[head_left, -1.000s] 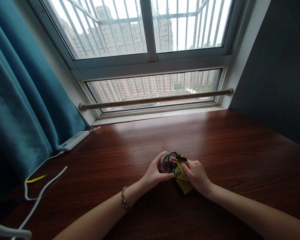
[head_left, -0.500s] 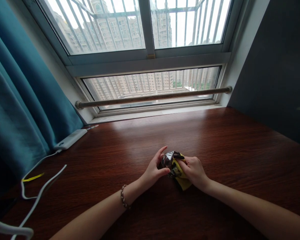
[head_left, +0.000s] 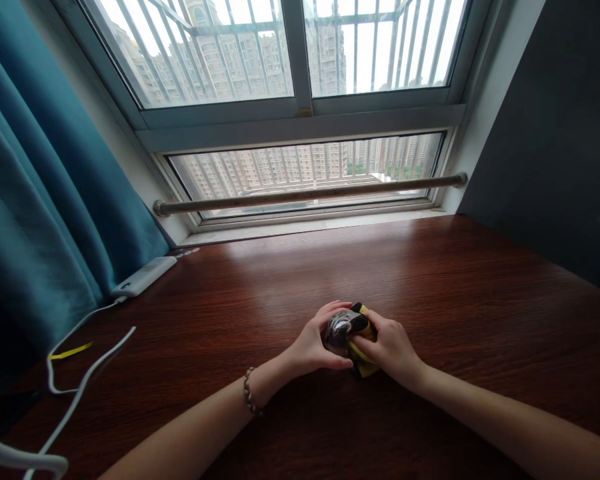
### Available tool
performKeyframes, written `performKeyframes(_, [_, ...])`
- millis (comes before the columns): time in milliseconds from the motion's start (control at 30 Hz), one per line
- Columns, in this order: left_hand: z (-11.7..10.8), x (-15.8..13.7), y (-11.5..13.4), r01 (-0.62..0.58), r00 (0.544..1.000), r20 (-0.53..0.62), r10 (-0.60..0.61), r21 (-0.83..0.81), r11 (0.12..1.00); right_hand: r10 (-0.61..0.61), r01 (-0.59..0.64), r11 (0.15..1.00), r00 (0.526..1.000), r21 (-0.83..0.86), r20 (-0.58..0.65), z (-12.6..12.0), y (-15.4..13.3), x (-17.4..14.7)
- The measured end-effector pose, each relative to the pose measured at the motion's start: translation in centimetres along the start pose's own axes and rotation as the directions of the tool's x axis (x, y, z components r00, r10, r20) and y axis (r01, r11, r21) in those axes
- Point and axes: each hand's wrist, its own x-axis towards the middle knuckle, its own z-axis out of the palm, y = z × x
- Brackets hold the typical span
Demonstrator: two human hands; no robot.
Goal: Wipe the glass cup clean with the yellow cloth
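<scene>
Left hand (head_left: 316, 345), mine: cupped round a clear, rounded object (head_left: 335, 335), over the brown tabletop (head_left: 260, 287). Right hand (head_left: 394, 350), mine: pinching a yellow-and-black cloth (head_left: 367, 367) at the object's right side. Handling, I judge: steady cupping, light cloth pressure.

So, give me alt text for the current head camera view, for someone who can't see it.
A person's left grip curls around a shiny see-through object while the right grip holds a yellow-and-black cloth-like piece against it, above a reddish-brown wooden table. Behind is a barred window; a blue curtain hangs at left.
</scene>
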Motion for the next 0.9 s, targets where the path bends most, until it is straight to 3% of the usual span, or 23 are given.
performKeyframes(267, [0.9, -0.5, -0.7, -0.045, 0.999, 0.007, 0.045, -0.035, 0.998, -0.013, 0.012, 1.0, 0.998, -0.028, -0.061, 0.6, 0.3, 0.5])
performKeyframes(500, [1.3, -1.0, -0.6, -0.057, 0.989, -0.134, 0.059, 0.019, 0.998, 0.012, -0.014, 0.999, 0.998, -0.035, -0.069, 0.6, 0.5, 0.6])
performKeyframes(733, [1.0, -1.5, 0.3, -0.022, 0.995, -0.099, 0.026, 0.04, 0.999, -0.01, 0.008, 0.996, 1.0, -0.087, -0.014, 0.4, 0.3, 0.3])
performKeyframes(900, [0.8, -1.3, -0.3, -0.002, 0.993, -0.116, 0.007, 0.037, 0.999, -0.049, 0.046, 0.996, 0.998, -0.075, -0.045, 0.6, 0.6, 0.7])
